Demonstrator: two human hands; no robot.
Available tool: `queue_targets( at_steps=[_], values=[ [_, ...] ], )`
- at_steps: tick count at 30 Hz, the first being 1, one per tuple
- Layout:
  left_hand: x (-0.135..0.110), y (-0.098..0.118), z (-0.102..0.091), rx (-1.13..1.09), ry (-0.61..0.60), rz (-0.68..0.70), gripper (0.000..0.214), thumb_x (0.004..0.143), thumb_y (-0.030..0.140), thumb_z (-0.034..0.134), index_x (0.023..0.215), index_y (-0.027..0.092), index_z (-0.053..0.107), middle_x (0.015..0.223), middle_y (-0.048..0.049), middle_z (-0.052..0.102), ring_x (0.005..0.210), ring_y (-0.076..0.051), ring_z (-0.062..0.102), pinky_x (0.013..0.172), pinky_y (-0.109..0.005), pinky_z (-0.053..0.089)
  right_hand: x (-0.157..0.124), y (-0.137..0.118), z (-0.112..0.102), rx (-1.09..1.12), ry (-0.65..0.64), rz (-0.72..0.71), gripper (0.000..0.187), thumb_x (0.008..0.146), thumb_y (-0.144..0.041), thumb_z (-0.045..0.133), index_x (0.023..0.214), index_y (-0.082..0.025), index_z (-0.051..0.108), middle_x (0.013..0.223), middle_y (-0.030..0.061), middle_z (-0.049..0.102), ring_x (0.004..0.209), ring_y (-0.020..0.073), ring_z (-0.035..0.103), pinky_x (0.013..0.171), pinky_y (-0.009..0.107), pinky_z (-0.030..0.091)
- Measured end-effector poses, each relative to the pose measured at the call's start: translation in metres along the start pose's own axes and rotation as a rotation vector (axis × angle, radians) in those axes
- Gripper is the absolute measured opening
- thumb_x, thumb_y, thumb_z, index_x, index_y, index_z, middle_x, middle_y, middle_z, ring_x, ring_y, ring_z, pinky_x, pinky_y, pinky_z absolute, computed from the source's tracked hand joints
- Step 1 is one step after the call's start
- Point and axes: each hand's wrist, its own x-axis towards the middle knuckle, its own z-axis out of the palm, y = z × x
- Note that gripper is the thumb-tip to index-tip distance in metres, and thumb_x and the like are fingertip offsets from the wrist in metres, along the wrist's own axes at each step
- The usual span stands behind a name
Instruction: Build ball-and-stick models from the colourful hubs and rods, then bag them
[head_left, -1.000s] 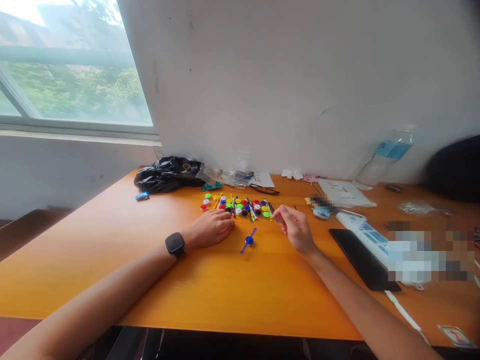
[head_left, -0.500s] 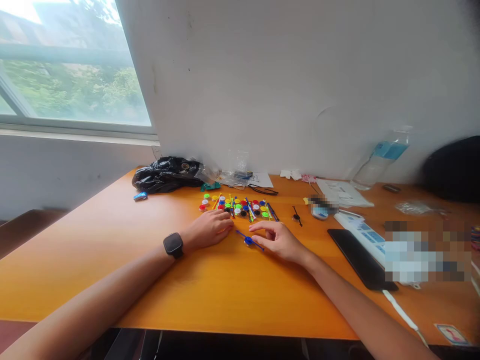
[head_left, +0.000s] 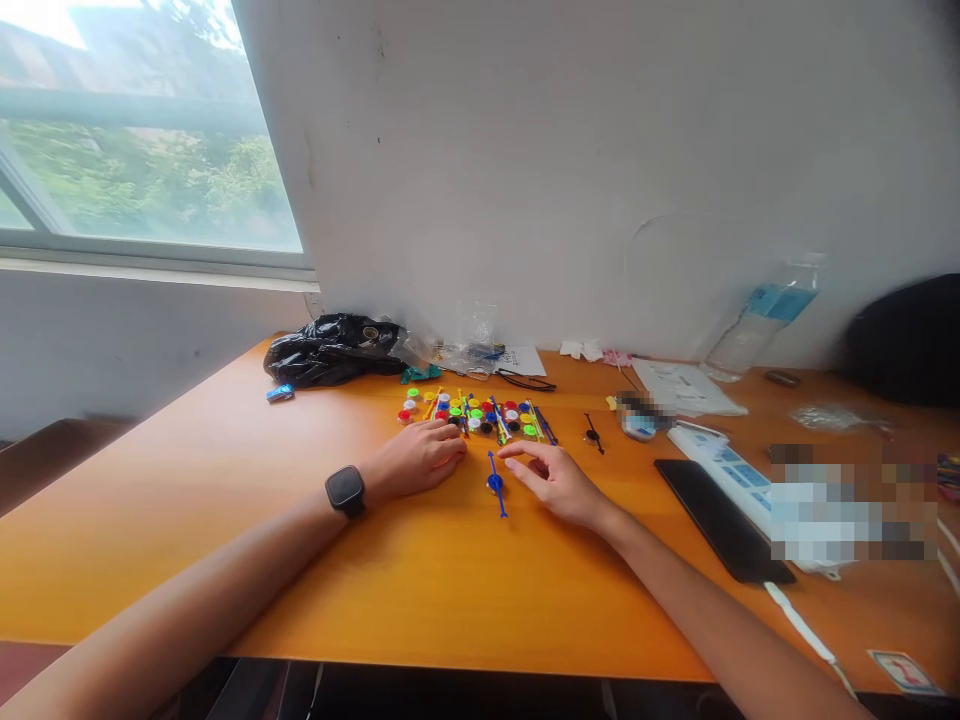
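A blue arrow spinner (head_left: 495, 483) rests on the table, its arrow pointing away from me and its tail toward me. Just right of it hovers my right hand (head_left: 559, 483), thumb and forefinger apart and holding nothing; the forefinger tip is close to the arrowhead. My left hand (head_left: 424, 455), with a black watch (head_left: 346, 490) on the wrist, lies palm down on the table, fingers loosely bent, left of the spinner. Beyond its fingertips spread several coloured round bases (head_left: 512, 415) and loose arrows (head_left: 498, 418). A black arrow spinner (head_left: 593, 434) lies farther right.
A black plastic bag (head_left: 330, 348) and clear wrapping (head_left: 472, 355) sit at the back by the wall. To the right are a black phone (head_left: 720, 520), a white power strip (head_left: 731, 475), a plastic bottle (head_left: 765, 315) and a white cable (head_left: 806, 625).
The blue arrow has turned from a slant to nearly straight away from me. My right hand's thumb has come off it. The left hand stays in place.
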Motion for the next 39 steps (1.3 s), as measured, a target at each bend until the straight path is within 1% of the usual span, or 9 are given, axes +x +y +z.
queue_targets(
  at_steps=[4, 8, 15, 19, 24, 26, 30, 36, 39],
  values=[
    [0.0, 0.0, 0.0, -0.016, 0.001, 0.0, 0.025, 0.11, 0.024, 0.045, 0.105, 0.021, 0.069, 0.095, -0.0059, 0.066, 0.087, -0.019, 0.061, 0.076, -0.032, 0.046, -0.003, -0.007, 0.003, 0.01, -0.11, -0.071, 0.038, 0.101, -0.047, 0.064, 0.131, -0.026, 0.073, 0.112, 0.0069, 0.077, 0.087, 0.02, 0.069, 0.081, 0.033, 0.055],
    [0.0, 0.001, -0.001, -0.025, -0.002, 0.0, 0.023, 0.109, 0.024, 0.046, 0.106, 0.021, 0.068, 0.096, -0.0052, 0.066, 0.087, -0.019, 0.061, 0.076, -0.032, 0.045, -0.004, -0.009, 0.006, 0.027, -0.101, -0.166, 0.037, 0.099, -0.041, 0.068, 0.133, -0.027, 0.071, 0.133, 0.0096, 0.07, 0.124, 0.0262, 0.064, 0.111, 0.042, 0.049],
    [0.0, 0.001, -0.001, -0.008, 0.001, -0.009, 0.023, 0.11, 0.024, 0.045, 0.103, 0.021, 0.067, 0.096, -0.0057, 0.066, 0.088, -0.019, 0.061, 0.076, -0.032, 0.046, -0.003, 0.0, 0.004, 0.062, -0.105, -0.096, 0.024, 0.092, -0.036, 0.075, 0.111, -0.021, 0.077, 0.112, 0.0098, 0.076, 0.104, 0.0248, 0.072, 0.099, 0.041, 0.058],
    [0.0, 0.001, -0.001, -0.004, -0.008, -0.008, 0.023, 0.109, 0.023, 0.045, 0.102, 0.021, 0.067, 0.096, -0.0059, 0.066, 0.088, -0.019, 0.061, 0.075, -0.032, 0.046, -0.001, -0.003, -0.002, -0.022, -0.003, -0.112, 0.027, 0.092, -0.041, 0.075, 0.111, -0.022, 0.078, 0.112, 0.0087, 0.077, 0.092, 0.022, 0.071, 0.084, 0.035, 0.058],
    [0.0, 0.001, 0.0, -0.02, 0.01, -0.011, 0.026, 0.11, 0.025, 0.043, 0.104, 0.021, 0.068, 0.098, -0.0069, 0.066, 0.09, -0.02, 0.062, 0.078, -0.033, 0.047, 0.004, -0.004, -0.014, -0.066, 0.242, 0.066, 0.047, 0.097, -0.06, 0.063, 0.112, -0.019, 0.078, 0.097, 0.0086, 0.079, 0.05, 0.0127, 0.05, 0.048, 0.029, 0.037],
    [0.0, 0.0, 0.001, -0.023, 0.015, -0.011, 0.025, 0.11, 0.025, 0.044, 0.106, 0.021, 0.068, 0.099, -0.0071, 0.067, 0.092, -0.02, 0.063, 0.079, -0.033, 0.048, 0.004, -0.007, -0.02, 0.06, 0.188, 0.145, 0.054, 0.098, -0.065, 0.058, 0.113, -0.018, 0.077, 0.085, 0.0085, 0.079, 0.046, 0.0115, 0.045, 0.045, 0.027, 0.032],
    [-0.001, 0.0, 0.001, -0.021, 0.01, -0.019, 0.025, 0.11, 0.025, 0.044, 0.106, 0.021, 0.069, 0.096, -0.0063, 0.066, 0.089, -0.019, 0.062, 0.076, -0.033, 0.047, 0.001, -0.014, -0.025, 0.345, -0.162, 0.287, 0.068, 0.103, -0.07, 0.041, 0.113, -0.014, 0.077, 0.05, 0.0016, 0.063, 0.036, 0.0098, 0.028, 0.041, 0.024, 0.019],
    [0.0, 0.001, -0.001, -0.032, 0.009, -0.02, 0.023, 0.109, 0.024, 0.046, 0.103, 0.021, 0.069, 0.096, -0.0065, 0.066, 0.09, -0.019, 0.062, 0.077, -0.032, 0.048, 0.004, -0.006, -0.015, 0.19, 0.122, 0.085, 0.05, 0.099, -0.063, 0.058, 0.111, -0.018, 0.075, 0.09, 0.0067, 0.075, 0.049, 0.0095, 0.04, 0.046, 0.025, 0.033],
    [0.0, 0.001, -0.001, -0.039, 0.014, -0.023, 0.023, 0.109, 0.023, 0.047, 0.103, 0.022, 0.069, 0.097, -0.0069, 0.066, 0.091, -0.02, 0.063, 0.078, -0.033, 0.049, 0.004, -0.003, -0.013, 0.123, 0.095, 0.007, 0.047, 0.101, -0.059, 0.058, 0.127, -0.022, 0.073, 0.094, 0.0051, 0.071, 0.056, 0.0119, 0.046, 0.05, 0.026, 0.038]
  ],
)
